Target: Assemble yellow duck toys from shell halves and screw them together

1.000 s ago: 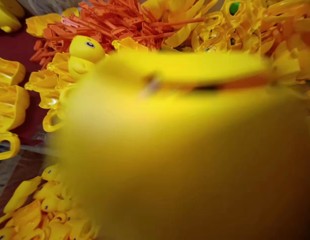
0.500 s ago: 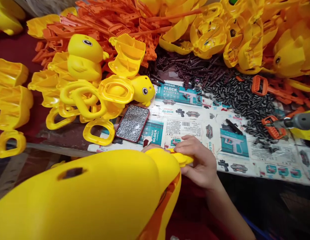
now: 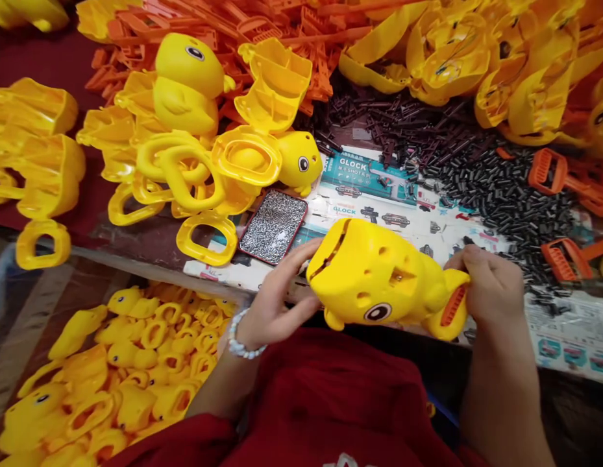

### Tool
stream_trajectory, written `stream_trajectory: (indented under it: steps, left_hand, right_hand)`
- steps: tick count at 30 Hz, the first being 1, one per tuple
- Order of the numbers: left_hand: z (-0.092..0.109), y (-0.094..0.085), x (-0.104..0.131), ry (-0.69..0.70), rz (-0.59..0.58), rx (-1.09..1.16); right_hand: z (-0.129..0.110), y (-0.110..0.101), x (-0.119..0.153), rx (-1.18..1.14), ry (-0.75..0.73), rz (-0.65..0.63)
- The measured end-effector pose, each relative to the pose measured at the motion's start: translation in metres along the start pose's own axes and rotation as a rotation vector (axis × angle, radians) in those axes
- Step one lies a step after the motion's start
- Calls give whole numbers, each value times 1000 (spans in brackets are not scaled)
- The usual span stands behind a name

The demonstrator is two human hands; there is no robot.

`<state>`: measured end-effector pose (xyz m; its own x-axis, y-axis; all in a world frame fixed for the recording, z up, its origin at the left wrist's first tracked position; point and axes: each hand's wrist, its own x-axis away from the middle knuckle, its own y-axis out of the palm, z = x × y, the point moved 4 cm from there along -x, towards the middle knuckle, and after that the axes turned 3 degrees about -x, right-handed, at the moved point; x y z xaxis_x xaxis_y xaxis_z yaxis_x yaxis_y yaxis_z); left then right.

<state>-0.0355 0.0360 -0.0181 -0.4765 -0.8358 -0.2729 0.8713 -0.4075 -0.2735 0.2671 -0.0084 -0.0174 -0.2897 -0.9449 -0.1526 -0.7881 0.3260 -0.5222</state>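
Note:
A yellow plastic duck toy (image 3: 369,279) lies on its side between my hands, above the table's front edge. Its printed eye faces me, and holes and a square recess show in its head. My left hand (image 3: 276,308), with a beaded bracelet at the wrist, grips the head end, thumb in front and fingers partly hidden behind. At the handle end, my right hand (image 3: 496,285) is closed round the yellow loop, inside which an orange ribbed part (image 3: 454,307) shows. A small dark piece (image 3: 468,240) appears by the right fingertips; whether they hold it I cannot tell.
A shallow tray (image 3: 306,213) of small screws lies left of centre. Yellow duck shells (image 3: 274,81), orange parts (image 3: 208,32) and black pieces (image 3: 520,194) are heaped behind. Lower left, several finished-looking ducks (image 3: 130,357) fill the space below the table. Printed cardboard (image 3: 325,191) covers the tabletop.
The duck has moved from close before the camera down and away, now lying on its side. My left hand, mostly hidden before, has come into sight. The right hand appears further right.

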Motion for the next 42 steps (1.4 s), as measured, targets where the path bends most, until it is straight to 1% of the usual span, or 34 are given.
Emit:
stream_trajectory:
  steps: [1, 3, 5, 6, 7, 9, 11, 12, 15, 19, 21, 23, 28, 30, 37, 42]
  left_hand:
    - [-1, 3, 1, 14, 4, -7]
    - [-3, 6, 3, 43, 39, 25]
    - [-3, 7, 4, 65, 66, 68]
    - [-2, 7, 5, 71, 65, 74]
    - [-1, 6, 6, 74, 59, 65]
    - [0, 6, 8, 75, 35, 53]
    - [2, 4, 8, 87, 33, 90]
    - [2, 3, 7, 93, 32, 111]
    - [0, 0, 3, 85, -6, 147]
    - [-3, -2, -6, 33, -149, 104]
    - [-3, -1, -8, 31, -187, 81]
    - [-3, 3, -9, 31, -173, 99]
    - [-6, 17, -6, -45, -107, 172]
    - [-7, 20, -5, -48, -74, 181]
    - [-5, 19, -8, 15, -19, 115]
    - [-4, 17, -7, 31, -16, 44]
  right_hand:
    - [1, -4, -2, 107, 2, -24]
    - [-9, -7, -5, 309, -39, 5]
    - [-32, 1, -4, 419, -155, 52]
    - [-46, 10, -2, 424, -241, 38]
    - [-61, 21, 2, 411, -336, -3]
    - [-86, 47, 11, 385, -476, -186]
    - [-101, 68, 18, 428, -531, -299]
    - [-105, 74, 21, 444, -546, -320]
    - [-106, 80, 23, 435, -588, -366]
    - [-100, 74, 21, 419, -601, -378]
    - [-99, 71, 20, 361, -590, -359]
    - [-99, 71, 20, 342, -591, -344]
    - [-102, 73, 24, 404, -623, -332]
    - [-103, 73, 25, 413, -624, -338]
    - [-101, 75, 28, 443, -620, -339]
    - [-101, 75, 29, 470, -640, -340]
